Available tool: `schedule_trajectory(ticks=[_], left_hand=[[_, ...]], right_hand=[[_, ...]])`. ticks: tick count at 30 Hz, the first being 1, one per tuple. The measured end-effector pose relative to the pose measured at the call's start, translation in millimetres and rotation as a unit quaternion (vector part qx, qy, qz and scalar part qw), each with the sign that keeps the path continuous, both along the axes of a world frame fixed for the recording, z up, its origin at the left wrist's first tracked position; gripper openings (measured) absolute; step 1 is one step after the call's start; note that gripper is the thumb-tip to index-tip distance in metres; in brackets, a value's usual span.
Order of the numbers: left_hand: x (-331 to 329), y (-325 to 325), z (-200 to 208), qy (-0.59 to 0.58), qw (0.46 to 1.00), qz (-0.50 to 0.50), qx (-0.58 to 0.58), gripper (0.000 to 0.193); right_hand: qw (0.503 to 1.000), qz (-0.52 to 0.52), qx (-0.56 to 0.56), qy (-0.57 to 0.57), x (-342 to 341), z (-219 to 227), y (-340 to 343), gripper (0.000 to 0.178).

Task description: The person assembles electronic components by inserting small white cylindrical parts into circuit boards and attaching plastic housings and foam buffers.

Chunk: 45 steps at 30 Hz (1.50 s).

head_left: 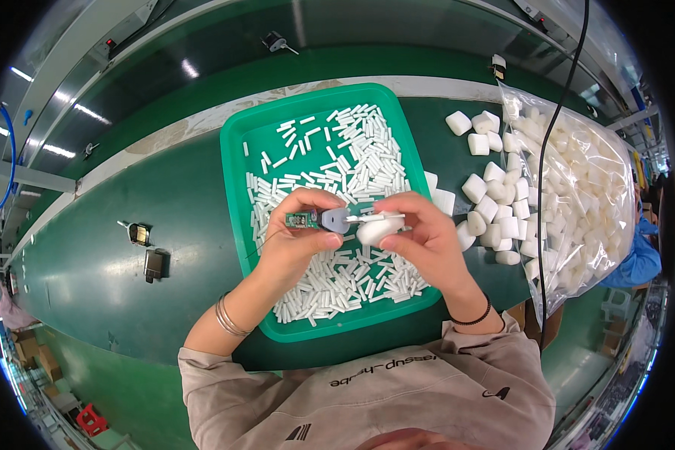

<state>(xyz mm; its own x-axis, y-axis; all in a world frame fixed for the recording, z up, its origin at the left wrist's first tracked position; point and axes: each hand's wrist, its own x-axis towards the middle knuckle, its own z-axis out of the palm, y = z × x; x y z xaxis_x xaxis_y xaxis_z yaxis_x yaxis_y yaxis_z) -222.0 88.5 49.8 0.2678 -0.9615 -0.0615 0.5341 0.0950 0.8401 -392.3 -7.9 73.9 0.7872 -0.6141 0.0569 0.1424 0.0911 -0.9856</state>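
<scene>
Grips grey unit (334,220) in left fingers (323,241), white piece (378,231) in right fingers (399,244), mid-frame over tray (261,126), likely to catch drops.

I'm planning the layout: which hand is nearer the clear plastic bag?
Right. The right hand is left of the bag, with loose white pieces between; the left hand is farther left.

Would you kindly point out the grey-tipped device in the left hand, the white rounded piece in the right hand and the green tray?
Grey-tipped device (335,220): head view, its grey end.
White rounded piece (376,233): head view, its rounded face.
Green tray (262,133): head view, bare floor, upper left.
</scene>
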Motion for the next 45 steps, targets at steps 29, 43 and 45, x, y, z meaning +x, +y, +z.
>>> schedule_trajectory(ticks=[29,43,45], left_hand=[[-10,-5,34,-0.28,0.954,-0.099,0.051,0.029],[229,-182,4,-0.534,0.729,0.025,0.428,0.09],[244,-203,-15,-0.751,0.526,0.059,0.396,0.1]], right_hand=[[0.919,-0.145,-0.364,-0.052,-7,-17,7,0.026],[0.846,0.057,-0.487,0.208,-14,-25,-5,0.041],[0.834,0.055,-0.512,0.199,-14,-35,-4,0.038]])
